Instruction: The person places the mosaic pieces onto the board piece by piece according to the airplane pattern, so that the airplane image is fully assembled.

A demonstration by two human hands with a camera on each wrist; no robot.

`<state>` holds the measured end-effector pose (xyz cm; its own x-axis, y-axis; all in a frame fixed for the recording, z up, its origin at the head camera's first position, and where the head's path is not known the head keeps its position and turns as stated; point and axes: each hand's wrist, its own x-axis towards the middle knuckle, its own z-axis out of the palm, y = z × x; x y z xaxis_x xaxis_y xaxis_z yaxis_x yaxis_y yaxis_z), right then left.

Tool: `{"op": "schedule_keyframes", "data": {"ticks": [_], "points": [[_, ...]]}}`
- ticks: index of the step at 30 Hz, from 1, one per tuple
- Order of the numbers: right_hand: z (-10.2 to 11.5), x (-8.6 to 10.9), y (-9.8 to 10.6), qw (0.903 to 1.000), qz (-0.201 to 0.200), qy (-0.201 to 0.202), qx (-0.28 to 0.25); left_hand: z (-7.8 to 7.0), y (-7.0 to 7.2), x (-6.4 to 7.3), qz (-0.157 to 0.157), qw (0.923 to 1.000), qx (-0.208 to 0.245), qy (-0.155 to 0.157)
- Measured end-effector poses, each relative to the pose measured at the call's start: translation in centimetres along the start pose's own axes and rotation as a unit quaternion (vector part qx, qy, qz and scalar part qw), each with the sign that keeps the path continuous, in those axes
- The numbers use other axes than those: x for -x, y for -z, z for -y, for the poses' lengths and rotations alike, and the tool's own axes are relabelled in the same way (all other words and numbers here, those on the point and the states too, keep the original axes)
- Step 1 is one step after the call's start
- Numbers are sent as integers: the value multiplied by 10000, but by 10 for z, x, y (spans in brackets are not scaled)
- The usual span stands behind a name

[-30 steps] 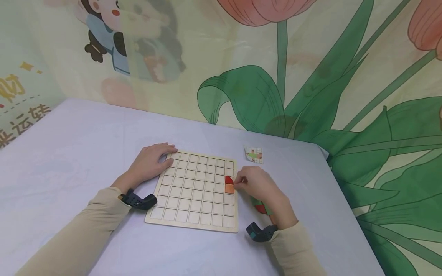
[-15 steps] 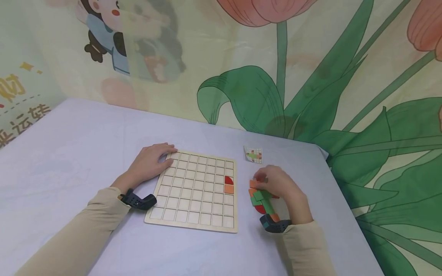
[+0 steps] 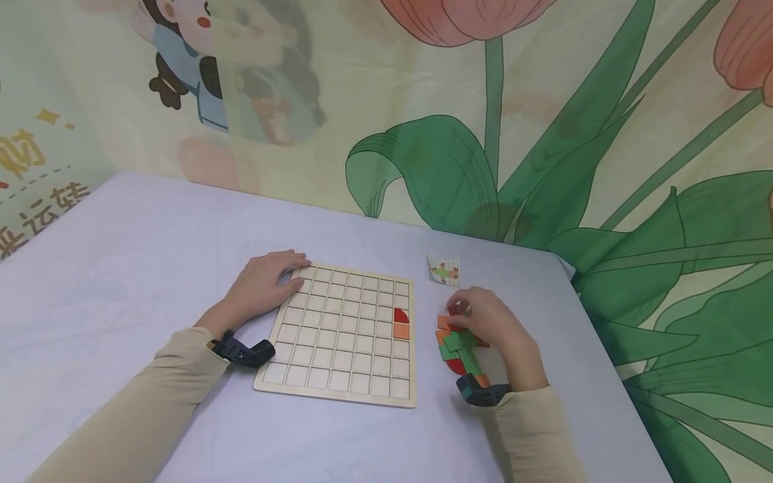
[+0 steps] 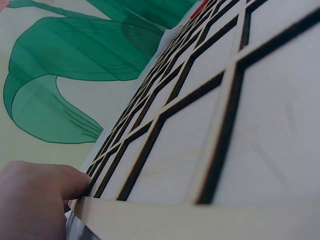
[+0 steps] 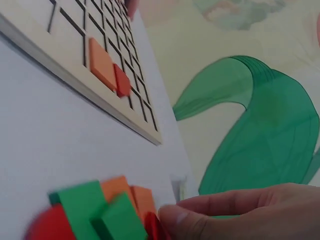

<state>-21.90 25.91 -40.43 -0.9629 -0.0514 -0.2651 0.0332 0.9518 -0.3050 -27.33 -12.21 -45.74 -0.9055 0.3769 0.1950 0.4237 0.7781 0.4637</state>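
Note:
In the head view, a square wooden grid board lies on the table. My left hand rests on its far left corner, thumb on the left edge and fingers extended; the left wrist view shows a fingertip on the rim. A red quarter-round piece and an orange square piece sit in cells of the right-hand column. My right hand is right of the board at a pile of green, orange and red pieces. Its thumb and forefinger pinch a red piece, partly hidden by the fingers.
A small pattern card with a coloured picture on a grid lies beyond the right hand, one corner curled up. White cloth covers the table. A printed backdrop with tulips hangs behind the far edge.
My right hand has moved from the orange square on the board's right edge back to the pile and now pinches a red piece there. The left hand stays put.

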Motion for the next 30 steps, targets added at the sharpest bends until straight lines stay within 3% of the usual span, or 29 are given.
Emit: {"op": "schedule_keyframes", "data": {"ticks": [9,17,30], "points": [[-11,5,7,9992,316,-214,-100,0,1,1,-18,10000,-5,-30],[-9,4,3,9992,304,-156,-220,-1,1,0,-17,10000,-1,-8],[3,4,0,9987,66,368,-359,0,0,0,-18,10000,44,5]]}}
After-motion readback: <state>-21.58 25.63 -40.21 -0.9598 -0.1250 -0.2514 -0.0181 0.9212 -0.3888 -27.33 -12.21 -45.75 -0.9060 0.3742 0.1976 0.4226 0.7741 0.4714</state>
